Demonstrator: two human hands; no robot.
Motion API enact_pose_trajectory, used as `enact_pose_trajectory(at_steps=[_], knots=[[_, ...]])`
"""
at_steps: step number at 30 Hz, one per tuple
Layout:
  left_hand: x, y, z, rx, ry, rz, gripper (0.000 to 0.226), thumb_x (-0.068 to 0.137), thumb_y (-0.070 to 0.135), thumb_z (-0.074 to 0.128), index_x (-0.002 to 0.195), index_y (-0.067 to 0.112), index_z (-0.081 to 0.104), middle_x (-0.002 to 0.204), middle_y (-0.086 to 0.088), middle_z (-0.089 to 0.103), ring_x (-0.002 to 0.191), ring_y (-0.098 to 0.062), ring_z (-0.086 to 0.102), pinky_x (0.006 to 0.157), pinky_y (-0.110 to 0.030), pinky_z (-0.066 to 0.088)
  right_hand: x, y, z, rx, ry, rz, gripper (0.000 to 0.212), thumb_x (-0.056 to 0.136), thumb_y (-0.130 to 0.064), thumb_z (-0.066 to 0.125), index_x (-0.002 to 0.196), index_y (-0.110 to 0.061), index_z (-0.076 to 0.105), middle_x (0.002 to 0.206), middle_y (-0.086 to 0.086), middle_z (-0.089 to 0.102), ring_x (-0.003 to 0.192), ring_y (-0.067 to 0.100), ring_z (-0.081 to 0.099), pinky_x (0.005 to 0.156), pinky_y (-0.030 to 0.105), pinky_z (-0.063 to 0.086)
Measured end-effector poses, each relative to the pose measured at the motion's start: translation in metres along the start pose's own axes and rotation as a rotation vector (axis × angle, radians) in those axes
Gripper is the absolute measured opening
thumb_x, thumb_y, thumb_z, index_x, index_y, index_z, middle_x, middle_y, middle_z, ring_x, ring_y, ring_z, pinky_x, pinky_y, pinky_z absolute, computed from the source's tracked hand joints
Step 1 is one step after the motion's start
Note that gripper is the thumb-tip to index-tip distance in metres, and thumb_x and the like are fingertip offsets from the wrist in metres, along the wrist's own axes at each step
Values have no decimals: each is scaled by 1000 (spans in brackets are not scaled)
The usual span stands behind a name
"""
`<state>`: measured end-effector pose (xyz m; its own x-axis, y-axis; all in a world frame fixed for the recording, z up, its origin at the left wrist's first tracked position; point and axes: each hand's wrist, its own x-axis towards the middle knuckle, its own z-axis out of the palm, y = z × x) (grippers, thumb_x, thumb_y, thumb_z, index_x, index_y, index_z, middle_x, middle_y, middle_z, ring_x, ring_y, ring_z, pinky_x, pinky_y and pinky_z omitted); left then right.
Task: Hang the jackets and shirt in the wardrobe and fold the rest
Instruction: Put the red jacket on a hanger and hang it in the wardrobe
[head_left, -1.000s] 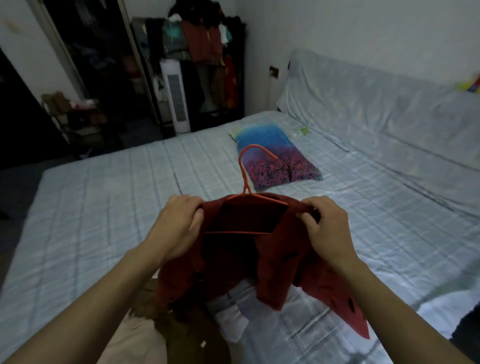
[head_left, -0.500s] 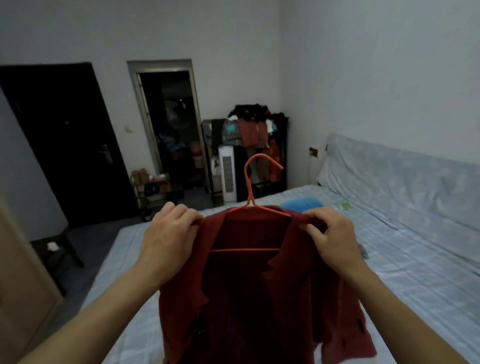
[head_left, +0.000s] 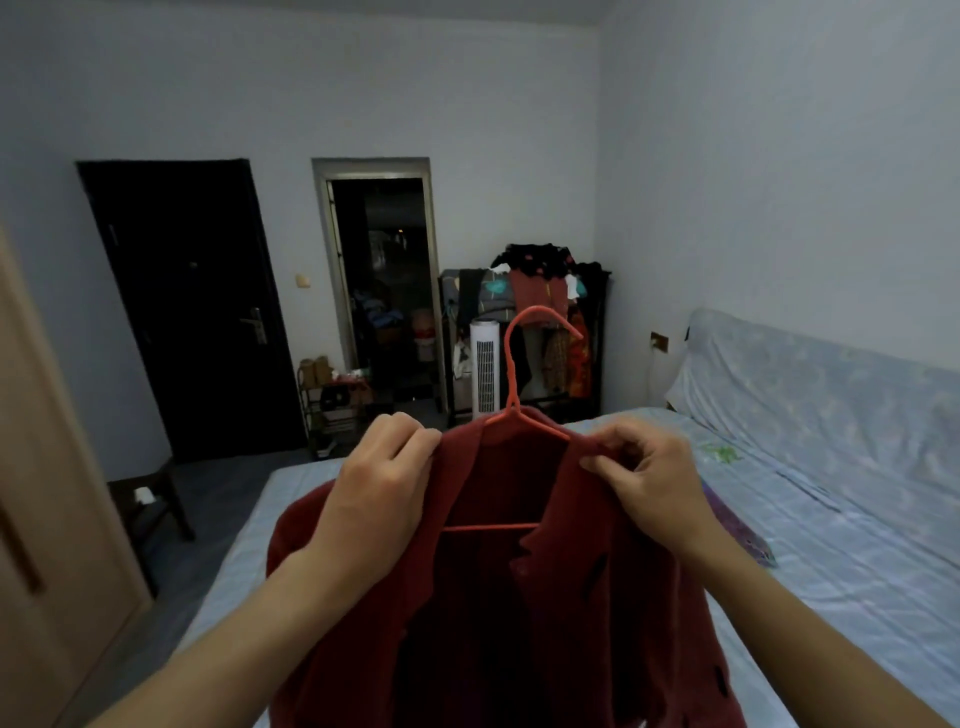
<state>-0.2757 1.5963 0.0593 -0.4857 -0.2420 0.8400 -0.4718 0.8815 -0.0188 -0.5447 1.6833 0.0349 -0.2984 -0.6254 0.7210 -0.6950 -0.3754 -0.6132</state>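
Note:
A dark red jacket (head_left: 571, 613) hangs open-fronted on an orange hanger (head_left: 511, 364), held up in front of me above the bed (head_left: 831, 545). My left hand (head_left: 379, 488) grips the jacket's left shoulder near the collar. My right hand (head_left: 649, 478) pinches the right shoulder edge between thumb and fingers. The hanger's hook stands upright above the collar, and its lower bar shows inside the jacket.
A dark open clothes rack (head_left: 540, 332) full of garments stands against the far wall, with a white tower fan (head_left: 484, 369) in front. A black door (head_left: 192, 312) and an open doorway (head_left: 384, 296) lie left of it. A wooden panel (head_left: 47, 519) is at my left; a small shelf (head_left: 332, 405) stands near the doorway.
My view has risen from the bed to the far wall. Both hands have lifted the jacket on its hanger off the bed; it now hangs free in front of me.

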Motion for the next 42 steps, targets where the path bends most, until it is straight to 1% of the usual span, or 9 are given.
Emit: enact_pose_trajectory(at_steps=[6, 11, 17, 22, 27, 32, 36, 39, 42], knots=[[-15, -12, 7, -31, -42, -66, 15, 87, -7, 68, 99, 3, 69, 89, -8, 58, 80, -22, 56, 68, -37, 54, -8, 2, 23, 7, -76, 41, 26, 74, 0, 80, 83, -24, 74, 75, -3, 71, 69, 16, 68, 65, 43, 57], [-25, -30, 10, -36, -35, -104, 14, 87, -8, 67, 97, 1, 69, 90, -7, 57, 80, -20, 56, 68, -35, 54, -5, -2, 21, -2, -288, 59, 34, 73, -11, 85, 93, -36, 73, 76, -5, 71, 69, 12, 67, 66, 26, 55], [-39, -44, 20, -85, -47, -79, 17, 84, -8, 69, 97, 3, 69, 93, -4, 58, 83, -17, 56, 73, -32, 53, -15, 2, 31, 135, -413, 186, 14, 77, -11, 82, 85, -20, 75, 78, 8, 74, 72, 30, 70, 72, 50, 57], [-45, -57, 29, -18, -104, -96, 15, 85, -6, 70, 97, 4, 69, 91, -5, 59, 80, -21, 57, 68, -40, 54, -31, 3, 59, 101, -246, 187, 16, 80, -11, 78, 83, -26, 71, 75, 2, 72, 69, 21, 69, 66, 42, 56], [-45, -46, 29, 44, -35, -246, 19, 81, -4, 70, 94, 10, 69, 91, -1, 60, 82, -20, 54, 72, -40, 50, -37, -2, 72, 91, -82, 206, 21, 79, -11, 78, 75, -30, 71, 67, -5, 70, 57, 6, 65, 53, 18, 51], [-48, 25, 35, -437, -142, -535, 10, 84, 27, 64, 79, 22, 71, 75, 12, 67, 71, -4, 63, 69, -27, 50, -43, -11, 88, 93, 36, 244, 16, 78, -9, 78, 74, -23, 72, 66, -5, 71, 57, 15, 65, 51, 24, 51], [-43, 52, 55, -622, -233, -746, 19, 90, 35, 67, 82, 21, 77, 70, 11, 72, 65, 1, 65, 63, -19, 49, -50, -21, 101, 100, 39, 231, 20, 79, -6, 75, 80, -25, 72, 72, -15, 71, 62, 3, 66, 55, 13, 48], [-40, 51, 64, -785, -216, -942, 25, 91, 38, 67, 77, 20, 75, 69, 4, 73, 66, -9, 69, 70, -38, 60, -57, -25, 104, 92, 65, 218, 24, 80, -3, 71, 85, -27, 70, 73, -14, 71, 68, 1, 68, 58, 12, 49], [-40, 51, 66, -833, -170, -1016, 30, 80, 44, 74, 68, 18, 70, 64, -2, 71, 60, -14, 69, 63, -41, 59, -65, -30, 107, 160, 53, 199, 24, 80, -2, 72, 85, -25, 71, 74, -10, 72, 68, 6, 70, 59, 19, 54]])
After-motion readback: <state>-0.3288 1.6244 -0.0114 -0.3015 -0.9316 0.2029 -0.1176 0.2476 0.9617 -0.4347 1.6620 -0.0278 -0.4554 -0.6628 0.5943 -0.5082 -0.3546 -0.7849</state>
